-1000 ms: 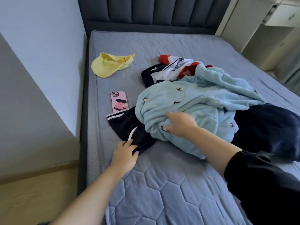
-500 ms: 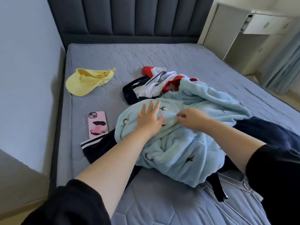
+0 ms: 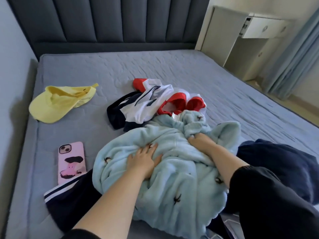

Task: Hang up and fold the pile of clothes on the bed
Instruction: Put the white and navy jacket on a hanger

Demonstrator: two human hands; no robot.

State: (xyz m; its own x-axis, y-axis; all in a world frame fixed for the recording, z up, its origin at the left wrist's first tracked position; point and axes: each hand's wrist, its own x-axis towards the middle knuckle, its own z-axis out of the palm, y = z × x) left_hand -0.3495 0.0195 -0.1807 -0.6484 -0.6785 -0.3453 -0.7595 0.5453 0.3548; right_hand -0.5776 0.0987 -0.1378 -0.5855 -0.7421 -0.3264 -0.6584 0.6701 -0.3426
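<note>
Soft daylight comes from the right, near the pale blue curtain [image 3: 293,54], and evenly lights the grey-blue quilted mattress [image 3: 189,69]. The yellow cloth cap [image 3: 57,102] throws a faint shadow leftward. The wide-angle lens bows the dark padded headboard [image 3: 103,23], and the picture is slightly soft throughout.

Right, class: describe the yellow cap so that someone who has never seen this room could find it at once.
Start at the blue-grey bed with the dark padded headboard. Near its left edge, beyond the pink phone, lies the cap. It is the only yellow thing, lying clear of the clothes pile.
</note>
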